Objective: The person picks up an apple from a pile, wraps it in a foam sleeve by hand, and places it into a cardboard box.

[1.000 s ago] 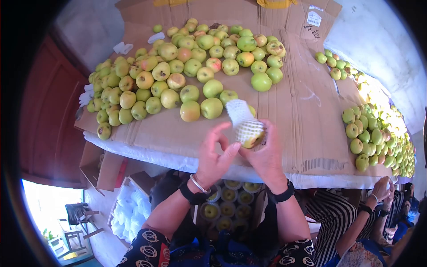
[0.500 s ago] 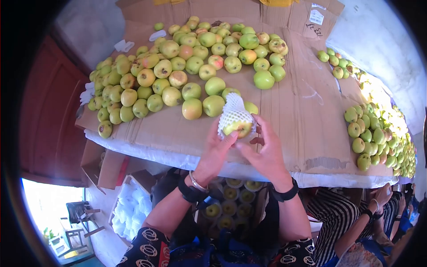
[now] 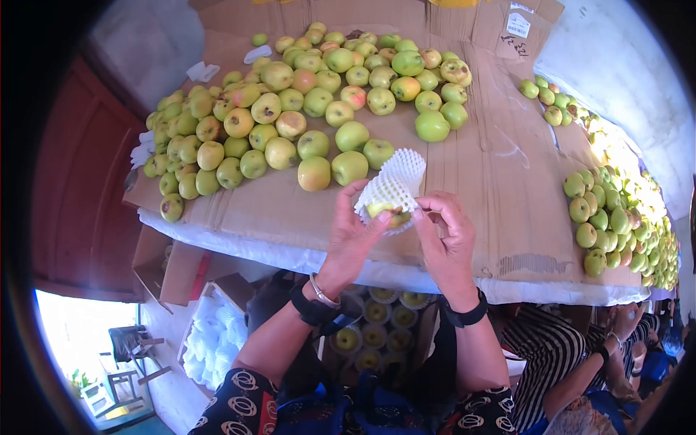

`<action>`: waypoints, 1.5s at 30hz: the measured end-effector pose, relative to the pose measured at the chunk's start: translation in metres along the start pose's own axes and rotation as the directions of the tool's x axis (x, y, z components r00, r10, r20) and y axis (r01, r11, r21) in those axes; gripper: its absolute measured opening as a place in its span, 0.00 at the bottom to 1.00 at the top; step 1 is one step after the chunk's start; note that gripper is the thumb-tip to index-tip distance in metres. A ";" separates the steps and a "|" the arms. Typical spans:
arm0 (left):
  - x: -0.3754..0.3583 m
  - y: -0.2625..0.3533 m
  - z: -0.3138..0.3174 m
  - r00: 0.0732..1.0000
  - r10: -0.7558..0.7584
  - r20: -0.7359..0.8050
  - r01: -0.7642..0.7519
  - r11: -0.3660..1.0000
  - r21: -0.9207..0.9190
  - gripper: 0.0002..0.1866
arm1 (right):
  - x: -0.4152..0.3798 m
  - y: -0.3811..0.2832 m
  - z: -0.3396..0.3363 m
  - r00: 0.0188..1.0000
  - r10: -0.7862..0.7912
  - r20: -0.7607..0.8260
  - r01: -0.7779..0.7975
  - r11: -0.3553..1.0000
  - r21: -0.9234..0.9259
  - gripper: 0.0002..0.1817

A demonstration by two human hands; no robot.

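Above the front edge of the cardboard-covered table, an apple (image 3: 380, 209) sits partly inside a white foam net sleeve (image 3: 395, 180). My left hand (image 3: 355, 230) grips the apple from the left, its thumb across the bare lower side. On the right, my right hand (image 3: 446, 232) pinches the sleeve's edge between thumb and fingers. The sleeve's narrow end points up and slightly right, away from me. Just beyond my hands lie loose green apples (image 3: 349, 167), with a large pile (image 3: 239, 123) farther back and left.
Below the table edge, a box holds sleeved apples (image 3: 374, 336). A carton of white foam sleeves (image 3: 214, 341) stands at lower left. More apples (image 3: 616, 225) lie on the right. A co-worker's arm (image 3: 580, 377) and striped clothing (image 3: 540, 348) are at lower right.
My right hand has moved slightly right and now pinches the sleeve's edge. The sleeve's narrow end has swung to the right, uncovering an apple behind it.
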State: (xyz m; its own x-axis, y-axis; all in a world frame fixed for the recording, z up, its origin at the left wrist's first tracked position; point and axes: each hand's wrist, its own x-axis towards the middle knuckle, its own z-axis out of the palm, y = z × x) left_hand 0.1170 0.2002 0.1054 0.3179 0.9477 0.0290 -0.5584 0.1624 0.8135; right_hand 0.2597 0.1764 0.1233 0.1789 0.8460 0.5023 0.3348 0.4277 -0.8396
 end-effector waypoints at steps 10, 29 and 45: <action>0.007 -0.001 -0.015 0.969 0.242 -0.056 -0.219 0.938 0.269 0.30 | -0.006 -0.008 0.008 0.991 0.077 0.106 -0.062 0.989 -0.136 0.26; -0.007 0.020 -0.005 0.848 0.501 0.172 -0.419 0.437 0.796 0.16 | -0.007 -0.007 0.023 0.981 0.192 -0.007 -0.185 0.956 0.226 0.34; -0.020 0.019 0.010 0.708 0.567 0.420 -0.628 0.236 0.741 0.12 | -0.019 0.004 0.039 0.944 0.323 0.063 -0.275 0.670 0.690 0.34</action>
State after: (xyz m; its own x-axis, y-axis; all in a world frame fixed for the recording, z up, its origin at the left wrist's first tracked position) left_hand 0.1077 0.1812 0.1259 0.2300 0.6480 0.7261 0.2364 -0.7609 0.6042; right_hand 0.2220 0.1743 0.1026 0.2192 0.9570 0.1898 -0.4633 0.2733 -0.8430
